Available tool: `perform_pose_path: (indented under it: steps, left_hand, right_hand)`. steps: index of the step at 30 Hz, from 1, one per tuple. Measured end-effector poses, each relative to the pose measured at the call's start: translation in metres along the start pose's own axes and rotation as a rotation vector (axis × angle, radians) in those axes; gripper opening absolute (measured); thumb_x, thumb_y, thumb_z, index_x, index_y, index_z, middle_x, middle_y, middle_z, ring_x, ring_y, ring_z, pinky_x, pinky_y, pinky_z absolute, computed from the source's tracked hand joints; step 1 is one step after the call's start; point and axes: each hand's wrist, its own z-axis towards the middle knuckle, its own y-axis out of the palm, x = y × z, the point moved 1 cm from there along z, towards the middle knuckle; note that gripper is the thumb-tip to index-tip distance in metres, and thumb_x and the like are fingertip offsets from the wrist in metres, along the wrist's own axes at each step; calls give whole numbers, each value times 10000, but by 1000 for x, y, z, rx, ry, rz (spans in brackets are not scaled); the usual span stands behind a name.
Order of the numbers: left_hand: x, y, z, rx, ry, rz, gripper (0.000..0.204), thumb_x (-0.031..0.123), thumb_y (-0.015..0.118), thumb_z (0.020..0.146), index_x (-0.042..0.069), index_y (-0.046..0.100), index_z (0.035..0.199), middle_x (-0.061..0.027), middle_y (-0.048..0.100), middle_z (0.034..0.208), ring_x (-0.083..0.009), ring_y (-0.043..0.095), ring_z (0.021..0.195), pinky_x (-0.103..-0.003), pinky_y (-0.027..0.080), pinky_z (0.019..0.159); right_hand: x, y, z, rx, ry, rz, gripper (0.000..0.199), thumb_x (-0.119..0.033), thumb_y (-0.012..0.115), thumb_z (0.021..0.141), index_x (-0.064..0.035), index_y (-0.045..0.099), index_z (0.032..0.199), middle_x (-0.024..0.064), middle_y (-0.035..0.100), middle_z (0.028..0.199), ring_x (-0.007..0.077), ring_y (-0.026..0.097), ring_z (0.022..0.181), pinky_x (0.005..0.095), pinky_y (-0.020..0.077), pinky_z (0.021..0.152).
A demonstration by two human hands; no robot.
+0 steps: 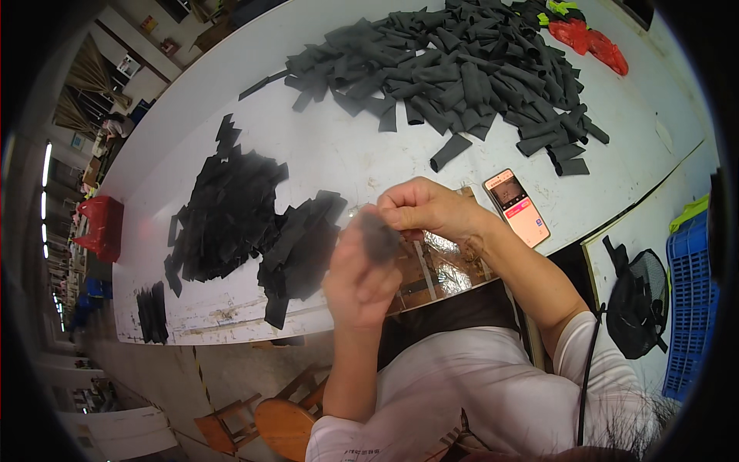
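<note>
A small black fabric piece (379, 237) is held up between my two hands, over the near edge of the table. My left hand (358, 273) is closed around its lower part, the fingers blurred by motion. At its upper edge, my right hand (427, 206) grips it with thumb and fingertips. Left of my hands lie a smaller stack of flat black fabric pieces (304, 246) and a larger, loose pile of them (231, 212). A big heap of dark grey fabric tubes (462, 73) covers the far side of the table.
A phone with a lit screen (517, 208) lies right of my hands. Beneath them is a shiny, taped panel (446, 266). A red plastic bag (589, 45) sits at the far right, a red bag (100, 227) beyond the left edge. At right are a blue crate (687, 300) and black mesh bag (643, 296).
</note>
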Motion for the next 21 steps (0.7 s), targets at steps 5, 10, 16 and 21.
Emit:
perform_pose_path:
  steps: [5, 10, 16, 21]
  left_hand:
    - [-8, -54, 0, 48, -44, -437, 326, 61, 426, 813, -8, 439, 1131, -95, 564, 816, -27, 324, 380, -173, 276, 355]
    - [-8, -30, 0, 257, 310, 1026, 296, 82, 503, 818, -2, 463, 1099, -74, 541, 935, -75, 476, 599, -187, 384, 490]
    - [6, -2, 7, 72, 566, 1468, 192, 16, 527, 804, -23, 524, 992, -101, 574, 951, -138, 530, 841, -269, 402, 816]
    - [-6, -3, -5, 206, 675, 724, 83, 21, 526, 808, -24, 528, 877, -109, 577, 908, -156, 544, 831, -293, 422, 795]
  right_hand:
    - [33, -11, 5, -14, 169, -50, 183, -206, 569, 797, -79, 526, 673, -51, 430, 576, 40, 366, 492, 165, 298, 449]
    - [51, -19, -6, 96, 105, 57, 241, -253, 546, 814, -46, 528, 691, -17, 449, 562, 55, 377, 482, 186, 306, 440]
    - [25, -4, -12, 388, -389, -654, 245, -225, 566, 775, 12, 527, 725, 66, 490, 561, 172, 493, 511, 280, 389, 482]
    - [-14, 24, -23, 226, -683, -1479, 253, -245, 565, 756, 7, 537, 759, 128, 535, 575, 300, 553, 564, 371, 412, 503]
